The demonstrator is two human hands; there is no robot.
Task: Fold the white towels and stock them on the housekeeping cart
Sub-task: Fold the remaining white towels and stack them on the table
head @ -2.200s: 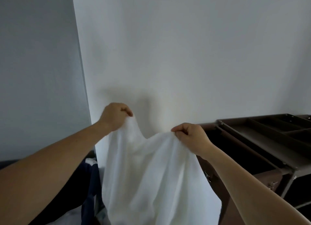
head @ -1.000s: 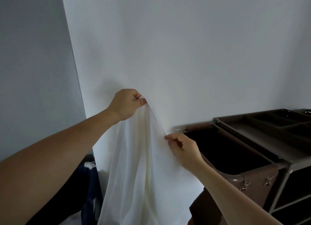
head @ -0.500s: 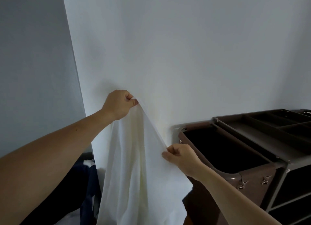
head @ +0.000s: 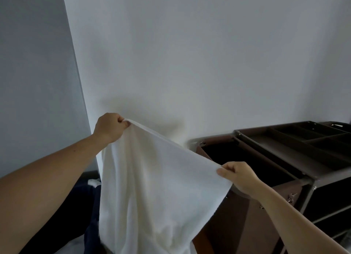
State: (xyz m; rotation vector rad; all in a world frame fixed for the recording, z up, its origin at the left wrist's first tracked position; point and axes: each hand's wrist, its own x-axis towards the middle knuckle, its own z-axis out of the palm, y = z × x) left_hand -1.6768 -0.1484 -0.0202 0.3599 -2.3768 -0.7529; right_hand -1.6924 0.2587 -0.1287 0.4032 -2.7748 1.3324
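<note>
A white towel point(head: 152, 193) hangs in the air in front of me, its top edge stretched on a slant from upper left to lower right. My left hand point(head: 111, 127) grips the upper left corner, held high near the wall. My right hand point(head: 240, 177) pinches the other end of that edge, lower and to the right. The towel's lower part drops out of the frame. The brown housekeeping cart point(head: 281, 179) stands at the right against the wall, just behind my right hand.
The cart has an open dark bin point(head: 243, 159) at its left end and a divided top tray point(head: 311, 136) further right. A white wall fills the view ahead. Dark blue fabric point(head: 93, 212) with a bit of white cloth lies low at the left.
My right hand slid along the towel's edge, down and to the right, away from my left hand. The top edge went from bunched to spread taut.
</note>
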